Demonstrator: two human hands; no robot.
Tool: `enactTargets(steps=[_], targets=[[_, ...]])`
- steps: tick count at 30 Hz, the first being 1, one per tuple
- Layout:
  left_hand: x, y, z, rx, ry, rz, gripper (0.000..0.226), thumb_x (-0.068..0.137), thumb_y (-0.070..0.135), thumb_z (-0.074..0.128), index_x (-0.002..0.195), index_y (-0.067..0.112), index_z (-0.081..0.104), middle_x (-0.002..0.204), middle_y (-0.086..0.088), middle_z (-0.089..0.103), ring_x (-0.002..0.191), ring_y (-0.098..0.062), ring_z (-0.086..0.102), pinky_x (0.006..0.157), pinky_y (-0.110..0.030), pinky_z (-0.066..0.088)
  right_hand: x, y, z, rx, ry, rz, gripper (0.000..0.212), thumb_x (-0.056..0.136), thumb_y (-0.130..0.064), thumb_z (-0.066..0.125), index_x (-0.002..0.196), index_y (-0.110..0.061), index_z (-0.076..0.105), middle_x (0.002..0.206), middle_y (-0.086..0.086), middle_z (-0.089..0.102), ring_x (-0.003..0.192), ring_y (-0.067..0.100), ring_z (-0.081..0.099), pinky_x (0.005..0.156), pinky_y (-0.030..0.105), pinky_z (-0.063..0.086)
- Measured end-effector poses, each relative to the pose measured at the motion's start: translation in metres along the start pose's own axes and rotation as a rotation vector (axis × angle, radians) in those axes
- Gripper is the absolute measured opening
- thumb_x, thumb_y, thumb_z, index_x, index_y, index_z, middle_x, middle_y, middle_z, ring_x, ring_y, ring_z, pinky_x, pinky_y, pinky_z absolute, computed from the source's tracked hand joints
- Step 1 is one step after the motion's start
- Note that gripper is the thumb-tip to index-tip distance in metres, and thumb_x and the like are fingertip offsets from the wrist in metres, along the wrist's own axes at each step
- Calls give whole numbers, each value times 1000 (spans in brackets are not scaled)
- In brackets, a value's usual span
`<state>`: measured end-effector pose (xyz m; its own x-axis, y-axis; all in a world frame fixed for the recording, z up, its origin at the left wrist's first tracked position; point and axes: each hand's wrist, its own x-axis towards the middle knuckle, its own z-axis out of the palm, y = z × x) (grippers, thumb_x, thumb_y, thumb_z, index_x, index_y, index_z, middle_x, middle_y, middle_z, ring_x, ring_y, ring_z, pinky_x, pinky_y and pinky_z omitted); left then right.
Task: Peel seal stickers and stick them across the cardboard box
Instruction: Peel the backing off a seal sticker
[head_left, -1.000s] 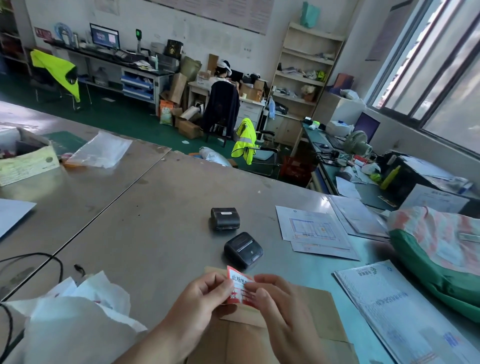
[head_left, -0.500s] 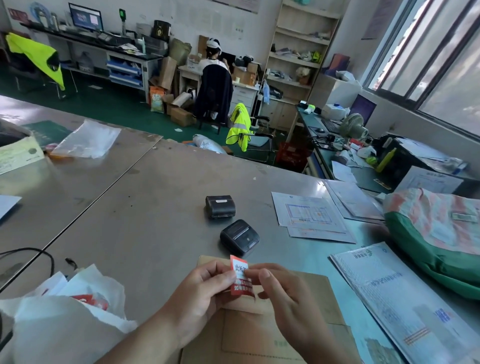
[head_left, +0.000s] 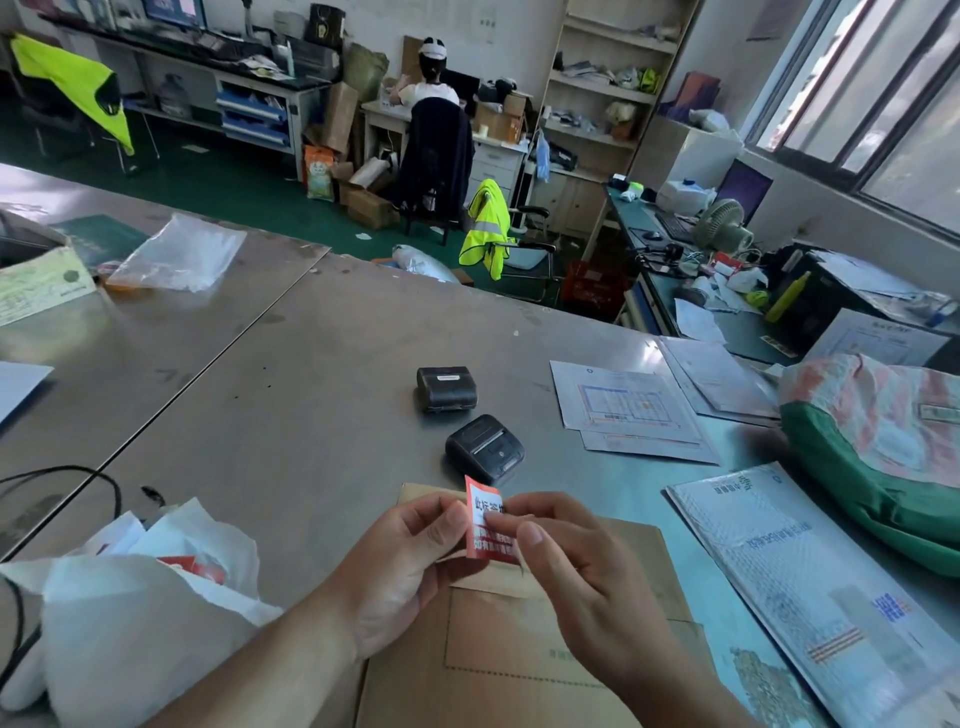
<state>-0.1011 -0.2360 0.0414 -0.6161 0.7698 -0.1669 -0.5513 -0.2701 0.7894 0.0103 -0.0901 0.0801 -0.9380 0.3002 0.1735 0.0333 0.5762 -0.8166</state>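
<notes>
A red and white seal sticker (head_left: 487, 519) is held upright between both hands above a flat brown cardboard box (head_left: 519, 654) lying on the metal table. My left hand (head_left: 400, 561) pinches the sticker's left edge with thumb and fingers. My right hand (head_left: 571, 566) pinches its right side, thumb in front. The sticker's lower part is partly hidden by my fingers. A white bag (head_left: 130, 613) at the lower left holds more red stickers (head_left: 192, 566).
Two small black label printers (head_left: 447, 387) (head_left: 485, 449) sit just beyond the box. Printed sheets (head_left: 631, 410) and a bubble mailer (head_left: 810, 582) lie to the right, with a green and pink bag (head_left: 883, 441) further right. A black cable (head_left: 62, 483) lies at the left.
The sticker stands more upright and higher between my fingers than a second ago. The view has shifted slightly; both hands stay over the box.
</notes>
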Motion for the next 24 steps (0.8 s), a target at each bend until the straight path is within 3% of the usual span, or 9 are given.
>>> enactTargets(steps=[7,13,18,24], targets=[[0,6,7,-11,-41,3,65,48,56,90,92,10,78,98,-14,75,90,-20,71,81,-28,58,2,-4,-6,-3,-22,-29,43,97,-47,42,112,-29,78,112,-12,66,116,10,62,88,23,51],[-4,10,12,-26,-64,7,66,45,56,90,89,9,78,96,-14,75,89,-21,72,83,-30,57,0,-14,-12,-107,-31,-53,37,100,-44,44,111,-32,77,113,-15,65,108,3,63,76,8,43],[-6,12,16,-57,-57,-3,65,42,53,92,87,7,78,93,-14,75,85,-19,72,76,-27,59,-4,-25,-18,-191,2,-112,32,98,-33,48,109,-30,79,111,-13,68,94,-15,59,70,0,37],[-10,14,20,-48,-91,1,63,47,53,91,89,8,79,96,-13,76,89,-20,72,76,-26,58,-6,-24,-20,-134,12,-112,33,100,-40,48,109,-31,78,112,-15,66,92,-7,63,69,2,39]])
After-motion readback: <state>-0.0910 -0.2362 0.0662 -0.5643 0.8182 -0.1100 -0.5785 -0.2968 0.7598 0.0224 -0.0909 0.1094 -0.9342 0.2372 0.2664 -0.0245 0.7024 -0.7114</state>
